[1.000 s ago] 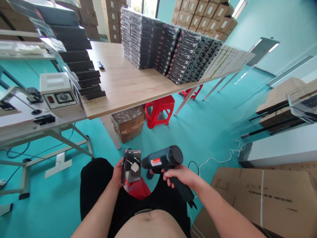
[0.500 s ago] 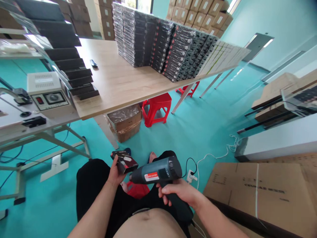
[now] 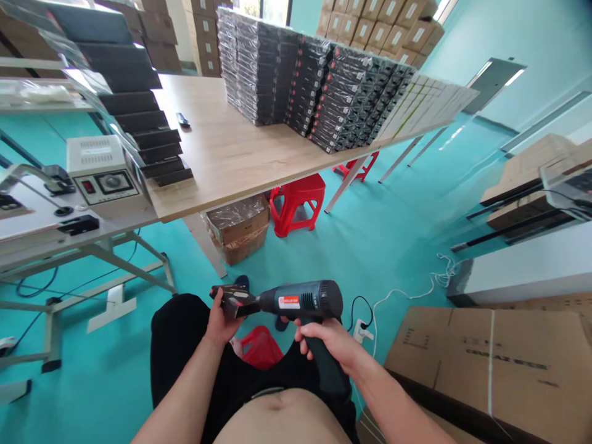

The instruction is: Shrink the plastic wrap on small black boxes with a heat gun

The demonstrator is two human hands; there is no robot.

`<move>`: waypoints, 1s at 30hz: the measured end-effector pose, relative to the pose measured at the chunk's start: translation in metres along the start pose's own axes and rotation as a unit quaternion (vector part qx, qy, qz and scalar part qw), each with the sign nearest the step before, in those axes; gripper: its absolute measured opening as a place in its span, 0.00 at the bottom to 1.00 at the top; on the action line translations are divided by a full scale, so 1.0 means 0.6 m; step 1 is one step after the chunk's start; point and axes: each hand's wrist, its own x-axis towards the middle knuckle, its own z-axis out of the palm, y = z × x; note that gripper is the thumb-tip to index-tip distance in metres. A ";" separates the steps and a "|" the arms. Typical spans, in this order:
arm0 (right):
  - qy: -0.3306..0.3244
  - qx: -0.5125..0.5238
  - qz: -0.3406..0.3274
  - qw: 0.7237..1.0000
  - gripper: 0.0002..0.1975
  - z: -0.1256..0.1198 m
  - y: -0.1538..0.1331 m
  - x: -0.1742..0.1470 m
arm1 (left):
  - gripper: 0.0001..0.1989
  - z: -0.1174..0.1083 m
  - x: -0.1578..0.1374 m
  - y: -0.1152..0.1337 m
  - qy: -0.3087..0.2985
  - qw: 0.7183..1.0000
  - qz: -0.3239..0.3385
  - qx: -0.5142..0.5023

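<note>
In the head view, my left hand (image 3: 221, 322) grips a small dark box (image 3: 237, 297) with pale and red print, tilted above my lap. My right hand (image 3: 327, 336) is wrapped round the handle of a dark blue-grey heat gun (image 3: 300, 300) with a red and white label. The gun lies nearly level and its nozzle points left at the box's right end. Nozzle and box end overlap in view; I cannot tell whether they touch. The fingertips under the box are partly hidden.
Ahead is a wooden table (image 3: 208, 154) bearing stacked film-wrapped dark boxes (image 3: 342, 98). At left stand a control unit (image 3: 104, 176) and a leaning column of dark boxes (image 3: 139, 117). Red stool (image 3: 298, 203) and open carton (image 3: 243, 231) are below; a large carton (image 3: 444, 351) and power strip (image 3: 362, 333) at right.
The heat gun has risen slightly and become more level, its nozzle now nearer the box's end. The box has tilted to a flatter angle in my left hand. The whole view has shifted slightly.
</note>
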 end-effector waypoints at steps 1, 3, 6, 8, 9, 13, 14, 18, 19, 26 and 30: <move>0.022 -0.004 -0.004 1.000 0.15 -0.001 0.000 0.003 | 0.17 -0.004 0.003 -0.001 0.007 1.000 -0.012 0.007; 0.022 -0.004 0.000 1.000 0.15 -0.002 0.001 0.005 | 0.18 -0.012 0.009 -0.003 0.019 0.999 -0.040 0.023; -0.033 0.023 0.008 0.999 0.17 0.007 0.003 0.003 | 0.18 -0.020 0.016 -0.006 0.008 0.998 -0.057 0.024; -0.035 0.042 -0.002 0.999 0.17 0.016 0.003 0.002 | 0.18 -0.021 0.018 -0.006 0.004 0.998 -0.054 0.015; -0.016 0.046 -0.010 0.999 0.17 0.019 0.002 0.003 | 0.18 -0.021 0.017 -0.006 0.004 0.999 -0.052 0.011; 0.032 0.029 -0.010 0.999 0.17 0.023 0.000 0.006 | 0.19 -0.018 0.012 -0.003 0.017 0.999 -0.050 -0.005; 0.015 0.025 -0.005 1.000 0.17 0.023 0.001 0.006 | 0.18 -0.018 0.012 -0.002 0.020 0.999 -0.048 -0.010; -0.053 0.021 -0.014 0.998 0.17 0.029 0.007 0.006 | 0.13 -0.019 0.015 0.000 0.031 0.998 -0.043 -0.029; -0.042 0.018 -0.022 0.999 0.17 0.030 0.007 0.007 | 0.14 -0.019 0.016 0.000 0.033 0.998 -0.046 -0.031; -0.062 -0.034 -0.004 0.997 0.14 0.028 0.003 -0.006 | 0.17 -0.008 0.008 0.002 0.032 0.997 -0.060 -0.034; -0.067 0.010 -0.018 0.998 0.15 0.032 0.009 -0.005 | 0.19 -0.004 0.006 0.005 0.035 0.995 -0.069 -0.065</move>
